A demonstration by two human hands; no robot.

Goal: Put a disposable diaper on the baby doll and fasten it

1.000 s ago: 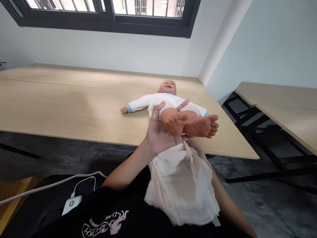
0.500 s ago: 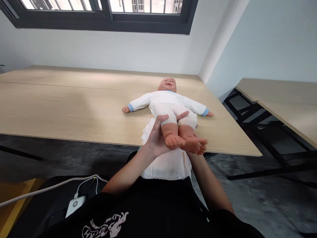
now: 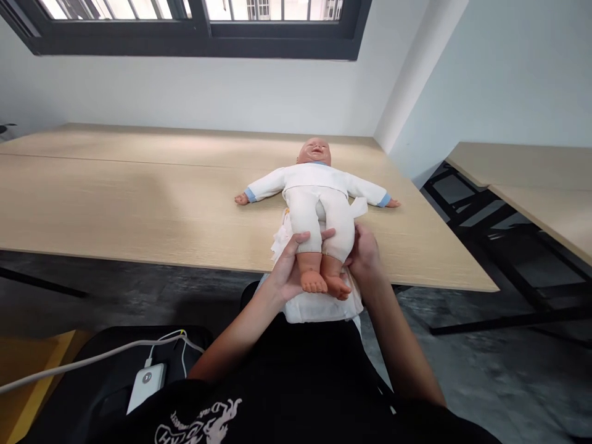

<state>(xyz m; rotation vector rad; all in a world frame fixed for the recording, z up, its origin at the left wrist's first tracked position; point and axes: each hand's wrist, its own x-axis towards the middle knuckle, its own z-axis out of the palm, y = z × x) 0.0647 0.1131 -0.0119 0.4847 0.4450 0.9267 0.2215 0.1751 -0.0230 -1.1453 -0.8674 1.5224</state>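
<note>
Nearest, the black shirt [image 3: 287,376] runs off the lower edge, its pale print cut through and only partly readable; to its left, a white device [image 3: 147,385] rests on a black surface, with a thin cord plugged into it. Ahead, a white diaper [image 3: 319,308] hangs over the table's front edge, its upper part hidden under the doll's legs. The left hand [image 3: 287,271] is curled around one of the doll's lower legs, thumb on the outside and a fingertip showing between the legs; its other fingers are out of sight. The right hand [image 3: 367,253] is bent in beside the other leg, by the diaper's edge; its fingertips are covered, so I cannot tell what they grip. The doll [image 3: 317,177] lies face up on the table [image 3: 139,203], arms spread, feet toward the person. Beyond, the window [image 3: 277,46] is cut off at the top.
</note>
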